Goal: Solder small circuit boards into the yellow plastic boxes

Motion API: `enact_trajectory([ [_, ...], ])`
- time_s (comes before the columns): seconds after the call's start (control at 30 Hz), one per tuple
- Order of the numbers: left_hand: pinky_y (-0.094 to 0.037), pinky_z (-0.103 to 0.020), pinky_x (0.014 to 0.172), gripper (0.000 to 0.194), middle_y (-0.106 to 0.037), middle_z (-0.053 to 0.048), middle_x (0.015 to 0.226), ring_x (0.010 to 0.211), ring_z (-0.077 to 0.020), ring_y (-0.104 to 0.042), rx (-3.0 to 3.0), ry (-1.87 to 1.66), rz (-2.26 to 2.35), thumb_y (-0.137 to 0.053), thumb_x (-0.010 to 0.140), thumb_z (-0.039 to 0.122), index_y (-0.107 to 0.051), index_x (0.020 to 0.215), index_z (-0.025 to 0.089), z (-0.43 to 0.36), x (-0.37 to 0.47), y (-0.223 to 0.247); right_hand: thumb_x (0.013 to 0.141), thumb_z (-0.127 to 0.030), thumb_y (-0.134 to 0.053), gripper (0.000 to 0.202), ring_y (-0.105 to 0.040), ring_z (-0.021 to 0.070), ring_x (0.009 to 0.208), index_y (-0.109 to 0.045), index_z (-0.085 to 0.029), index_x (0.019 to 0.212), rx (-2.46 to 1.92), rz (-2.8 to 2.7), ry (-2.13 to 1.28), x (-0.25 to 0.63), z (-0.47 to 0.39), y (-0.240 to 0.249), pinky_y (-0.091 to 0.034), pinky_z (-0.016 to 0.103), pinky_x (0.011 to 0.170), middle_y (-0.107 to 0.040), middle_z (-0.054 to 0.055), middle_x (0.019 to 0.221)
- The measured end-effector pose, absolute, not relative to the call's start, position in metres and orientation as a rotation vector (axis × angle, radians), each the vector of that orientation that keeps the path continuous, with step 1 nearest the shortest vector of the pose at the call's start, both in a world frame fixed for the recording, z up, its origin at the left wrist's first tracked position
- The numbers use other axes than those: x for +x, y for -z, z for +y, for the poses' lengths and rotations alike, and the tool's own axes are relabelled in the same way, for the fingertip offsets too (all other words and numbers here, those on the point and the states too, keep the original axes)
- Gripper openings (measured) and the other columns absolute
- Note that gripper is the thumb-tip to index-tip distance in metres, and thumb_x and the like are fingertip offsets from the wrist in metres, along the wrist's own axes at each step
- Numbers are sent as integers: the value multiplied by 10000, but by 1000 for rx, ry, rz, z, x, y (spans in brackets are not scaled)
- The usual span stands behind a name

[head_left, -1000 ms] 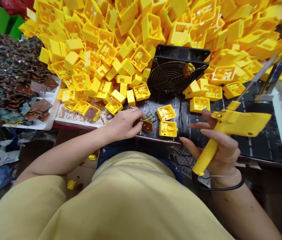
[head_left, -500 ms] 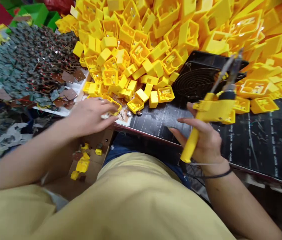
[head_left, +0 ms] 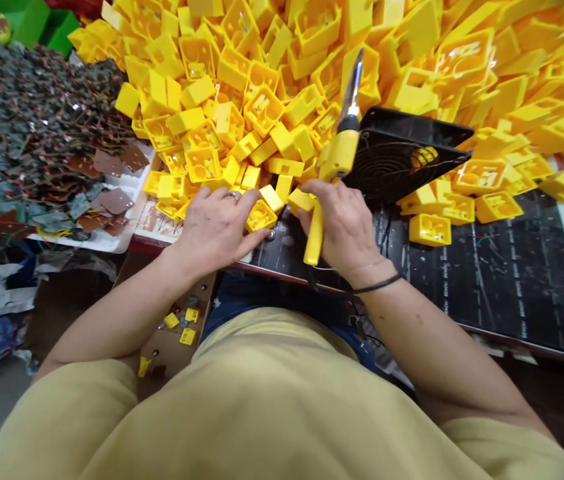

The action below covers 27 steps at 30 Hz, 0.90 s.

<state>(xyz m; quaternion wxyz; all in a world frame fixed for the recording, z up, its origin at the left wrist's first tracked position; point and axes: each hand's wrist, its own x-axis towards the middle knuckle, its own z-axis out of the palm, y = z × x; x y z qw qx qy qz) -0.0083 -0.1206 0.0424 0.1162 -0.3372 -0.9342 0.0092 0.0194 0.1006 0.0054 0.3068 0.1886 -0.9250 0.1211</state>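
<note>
My left hand (head_left: 219, 230) lies palm down at the near edge of the yellow pile. Its thumb and forefinger are around a small open yellow plastic case (head_left: 261, 217), which still sits on the bench. A ring shows on one finger. My right hand (head_left: 345, 223) is closed on a yellow soldering gun (head_left: 338, 157), its metal tip pointing up and away from me. The gun's handle slants down across the hand. The right fingertips touch or nearly touch another yellow case (head_left: 301, 200); the hand partly hides that contact. A small round metal piece (head_left: 271, 234) lies by my left thumb.
A large heap of yellow cases (head_left: 262, 110) covers the back of the bench. A black fan (head_left: 387, 163) stands right of the gun. Circuit boards with wires (head_left: 47, 127) are piled at left in a white tray (head_left: 132, 227). Below, a cardboard box (head_left: 162, 350) holds yellow pieces.
My right hand has swung left and inward with the soldering gun, now close to my left hand. My left hand has moved right onto the yellow case. The view has shifted slightly.
</note>
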Motion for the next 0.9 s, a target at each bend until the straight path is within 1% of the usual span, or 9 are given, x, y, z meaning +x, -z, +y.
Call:
enact_trajectory([
  [0.1,-506,-428,819,548,-708,-156,1014,952,-324,-665,-1153,180,-2633,-532,928,519,-544,1281,100,-119,5,-44,945,-243,-597,317,-672,219,975,-470,-208,1234,597,-2389,-502,45,130,-13,-560,338,822,-666,68,1038],
  [0.17,-532,-400,836,496,-706,-152,1081,966,-289,-672,-1338,339,-2577,-532,948,459,-530,1283,93,-113,14,-35,901,-153,-643,372,-677,225,1010,-497,-224,1236,726,-2399,-515,64,152,-9,-580,352,849,-667,68,1064],
  [0.27,-553,-380,888,425,-700,-163,1145,1021,-266,-671,-1478,436,-2532,-550,957,332,-523,1284,61,-99,23,-14,910,-141,-622,328,-678,221,1066,-529,-275,1194,852,-2424,-512,92,177,4,-611,363,848,-662,25,1118],
  [0.33,-556,-391,920,417,-686,-181,1188,1069,-271,-663,-1466,435,-2540,-552,956,277,-514,1302,48,-90,24,-3,895,-179,-664,358,-683,223,1069,-517,-267,1209,840,-2448,-534,107,185,13,-619,379,866,-661,37,1169],
  [0.5,-541,-454,979,576,-625,-214,1297,1151,-317,-627,-1463,468,-2596,-632,911,334,-460,1378,44,-87,21,-4,780,-288,-813,645,-657,303,1135,-434,-218,1297,609,-2458,-557,120,179,18,-600,464,903,-648,142,1236],
  [0.6,-521,-473,1011,591,-612,-217,1311,1183,-323,-609,-1444,483,-2620,-632,910,353,-454,1384,49,-90,20,-9,773,-414,-809,652,-679,330,1063,-443,-189,1264,531,-2447,-423,113,170,19,-600,472,857,-669,166,1152],
  [0.7,-547,-442,956,560,-643,-208,1240,1124,-308,-634,-1407,467,-2622,-621,919,343,-470,1371,48,-89,22,-7,758,-554,-781,698,-701,331,957,-465,-172,1249,425,-2410,-283,105,160,21,-608,426,763,-686,146,1004],
  [0.8,-556,-399,927,508,-662,-188,1202,1069,-278,-653,-1387,473,-2604,-616,926,298,-487,1351,51,-83,26,0,795,-459,-782,628,-708,306,851,-481,-202,1283,387,-2443,-312,102,157,23,-595,385,643,-683,111,947],
  [0.9,-546,-378,944,484,-662,-159,1221,1076,-256,-648,-1350,509,-2627,-605,936,291,-490,1354,74,-74,32,6,858,-287,-721,575,-708,292,965,-439,-237,1356,556,-2483,-570,100,165,25,-623,391,716,-677,122,1129],
])
